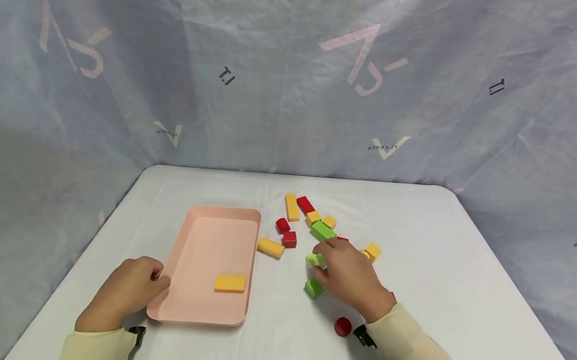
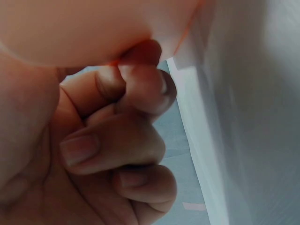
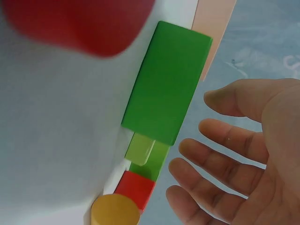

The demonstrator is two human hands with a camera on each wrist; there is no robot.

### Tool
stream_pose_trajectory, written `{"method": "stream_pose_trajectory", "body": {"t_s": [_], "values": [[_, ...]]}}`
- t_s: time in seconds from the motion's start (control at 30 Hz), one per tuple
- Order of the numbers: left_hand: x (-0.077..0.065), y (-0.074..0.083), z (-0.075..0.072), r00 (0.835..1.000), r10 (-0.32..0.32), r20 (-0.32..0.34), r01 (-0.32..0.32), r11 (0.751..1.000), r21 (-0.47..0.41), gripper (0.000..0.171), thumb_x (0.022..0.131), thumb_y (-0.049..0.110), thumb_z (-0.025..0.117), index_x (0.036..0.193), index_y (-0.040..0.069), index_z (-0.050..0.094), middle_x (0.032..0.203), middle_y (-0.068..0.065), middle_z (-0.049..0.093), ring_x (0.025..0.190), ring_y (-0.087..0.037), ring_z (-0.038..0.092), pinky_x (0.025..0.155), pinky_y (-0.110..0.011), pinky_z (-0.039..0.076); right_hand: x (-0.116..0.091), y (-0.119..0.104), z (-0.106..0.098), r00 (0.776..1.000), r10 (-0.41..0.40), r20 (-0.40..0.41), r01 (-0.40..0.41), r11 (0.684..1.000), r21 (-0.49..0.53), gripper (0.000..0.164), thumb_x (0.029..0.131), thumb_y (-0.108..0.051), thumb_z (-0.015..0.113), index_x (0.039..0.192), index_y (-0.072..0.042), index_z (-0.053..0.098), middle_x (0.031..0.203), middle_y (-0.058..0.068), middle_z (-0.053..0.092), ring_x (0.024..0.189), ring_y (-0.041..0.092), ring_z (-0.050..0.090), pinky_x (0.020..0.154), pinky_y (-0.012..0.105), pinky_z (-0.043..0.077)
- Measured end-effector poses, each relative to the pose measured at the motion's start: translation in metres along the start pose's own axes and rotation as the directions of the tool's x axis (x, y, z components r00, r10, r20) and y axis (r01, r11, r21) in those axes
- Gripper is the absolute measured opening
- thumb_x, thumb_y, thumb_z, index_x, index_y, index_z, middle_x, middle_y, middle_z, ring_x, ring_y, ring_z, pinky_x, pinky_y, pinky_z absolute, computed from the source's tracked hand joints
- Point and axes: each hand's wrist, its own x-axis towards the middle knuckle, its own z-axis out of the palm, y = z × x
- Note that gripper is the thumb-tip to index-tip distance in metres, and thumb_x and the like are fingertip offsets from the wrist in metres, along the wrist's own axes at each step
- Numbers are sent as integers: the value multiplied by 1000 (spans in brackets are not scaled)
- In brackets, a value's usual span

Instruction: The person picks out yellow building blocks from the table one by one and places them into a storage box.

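Observation:
My left hand (image 1: 124, 290) holds the left rim of a pink tray (image 1: 207, 241), its thumb and index finger pinching the edge in the left wrist view. Inside that tray, a flat yellow block (image 1: 230, 284) lies near the front right. To the right of it, my right hand (image 1: 351, 276) hovers over green blocks with nothing in its fingers. In the right wrist view the fingers are spread and loosely bent beside a long green block (image 3: 167, 83). A light green block (image 1: 314, 260) shows partly behind the fingertips, with another green block (image 1: 323, 231) just beyond them.
A yellow cylinder (image 1: 270, 247) lies beside the tray. Past it are a red cube (image 1: 289, 239), a red cylinder (image 1: 282, 225) and a long yellow block (image 1: 292, 207). A round red piece (image 1: 343, 327) sits by my right wrist. More yellow blocks (image 1: 373, 251) lie beyond that hand.

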Motion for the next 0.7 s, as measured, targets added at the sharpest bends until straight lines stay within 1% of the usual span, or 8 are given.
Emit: {"method": "stream_pose_trajectory", "body": {"t_s": [0.2,0.4,0.53,0.7], "values": [[1,1,-1,1000,-7,9,7,1000,-4,37,77,12,59,54,16,31,48,6,22,45,-11,19,42,-27,21,-2,4,-3,1000,0,12,0,1000,-11,28,77,-29,69,102,-16,67,96,-4,60,83,8,48,57,27,48],[0,1,-2,1000,-10,7,10,1000,-10,35,75,11,58,54,16,31,48,6,23,45,-11,20,42,-27,22,-1,8,-4,1000,0,11,0,1000,-16,29,76,-28,70,103,-15,67,96,-3,60,84,9,48,57,27,48],[0,1,-2,1000,-13,11,13,1000,-7,36,76,11,58,54,16,31,48,6,23,45,-11,19,42,-27,21,-1,10,-2,1000,-2,12,2,1000,-14,26,77,-26,69,101,-15,68,93,-2,60,80,10,48,54,26,47],[-1,1,-2,1000,-15,11,16,1000,-18,35,75,11,58,55,16,30,49,6,22,45,-11,18,42,-27,20,-3,15,1,1000,5,9,-5,1000,-17,25,77,-25,68,99,-15,67,92,-3,59,80,13,47,55,27,46]]}}
